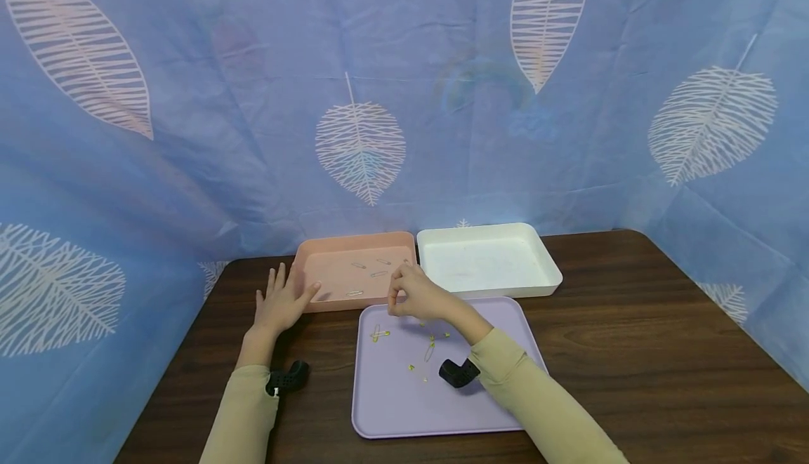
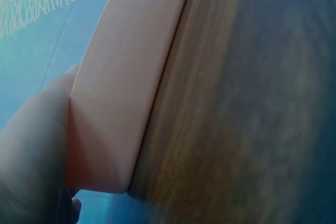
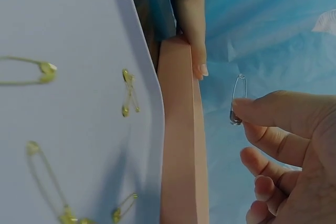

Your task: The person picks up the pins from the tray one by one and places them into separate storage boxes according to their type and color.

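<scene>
Fingertips (image 3: 245,109) of the right hand (image 1: 418,295) pinched a silver safety pin (image 3: 233,92) near its wider end, the narrow coiled end standing out past the grip, while that hand's other fingers curled loosely behind. The pin was held in the air, near where the purple tray (image 1: 385,401) and the pink tray (image 1: 335,267) lay side by side. The left hand (image 1: 278,309) had its fingers released, straight and spread at the left end of the pink tray, with the thumb reaching in over the rim. The left wrist view was dim and close, so I could not fairly tell whether that hand pressed the wall or only rested against it.

To the right of the left thumb, silver pins (image 1: 354,293) lay scattered on the pink tray's floor, some of them just beyond the right fingers. On the purple tray lay gold safety pins (image 3: 48,71), one crossed group just nearer the person than the right fingertips, more beneath the palm and wrist. A white tray (image 1: 487,257) sat beyond the right fingers and to their right, just beside the pink one. All three trays rested on a dark wooden table (image 1: 619,323). Past both hands' fingers hung a blue cloth (image 1: 442,162) printed with pale leaves.
</scene>
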Demonstrator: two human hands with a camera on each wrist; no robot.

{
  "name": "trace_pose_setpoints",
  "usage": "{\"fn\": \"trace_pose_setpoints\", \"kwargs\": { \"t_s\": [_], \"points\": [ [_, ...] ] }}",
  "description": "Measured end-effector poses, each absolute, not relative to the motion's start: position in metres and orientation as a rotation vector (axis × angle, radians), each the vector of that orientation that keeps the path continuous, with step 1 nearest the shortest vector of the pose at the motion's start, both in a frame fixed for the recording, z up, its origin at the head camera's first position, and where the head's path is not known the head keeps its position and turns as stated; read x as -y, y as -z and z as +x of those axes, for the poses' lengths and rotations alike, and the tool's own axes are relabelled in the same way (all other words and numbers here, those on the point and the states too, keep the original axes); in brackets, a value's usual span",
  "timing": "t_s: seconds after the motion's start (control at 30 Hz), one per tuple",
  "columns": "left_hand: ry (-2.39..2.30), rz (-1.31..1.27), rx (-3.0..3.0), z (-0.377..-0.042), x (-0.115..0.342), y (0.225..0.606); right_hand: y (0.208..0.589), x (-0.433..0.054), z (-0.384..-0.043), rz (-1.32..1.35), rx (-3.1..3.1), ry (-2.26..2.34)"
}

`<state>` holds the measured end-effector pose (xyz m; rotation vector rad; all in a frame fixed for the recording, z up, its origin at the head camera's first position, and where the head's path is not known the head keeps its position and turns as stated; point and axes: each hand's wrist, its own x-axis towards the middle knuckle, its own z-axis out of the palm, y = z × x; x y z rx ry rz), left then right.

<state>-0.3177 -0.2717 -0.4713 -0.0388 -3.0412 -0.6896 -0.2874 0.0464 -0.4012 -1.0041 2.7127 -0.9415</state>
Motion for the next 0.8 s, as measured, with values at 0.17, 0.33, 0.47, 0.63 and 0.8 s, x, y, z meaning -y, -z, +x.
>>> {"fn": "trace_pose_setpoints", "kwargs": {
  "t_s": [0.17,0.33,0.47,0.63,0.8],
  "points": [
    [0.677,-0.032,3.044,-0.319,0.270,0.472,0.397,-0.040,-0.304,-1.014,-2.746,0.940],
    [0.679,-0.033,3.041,-0.319,0.270,0.473,0.395,-0.034,-0.320,-1.021,-2.755,0.956],
    [0.685,-0.031,3.044,-0.317,0.270,0.474,0.397,-0.028,-0.331,-1.014,-2.761,0.940],
    [0.711,-0.033,3.041,-0.315,0.269,0.473,0.402,-0.018,-0.342,-0.972,-2.783,0.937],
    [0.707,-0.030,3.041,-0.314,0.267,0.473,0.409,-0.008,-0.351,-0.947,-2.837,0.927]
  ]
}}
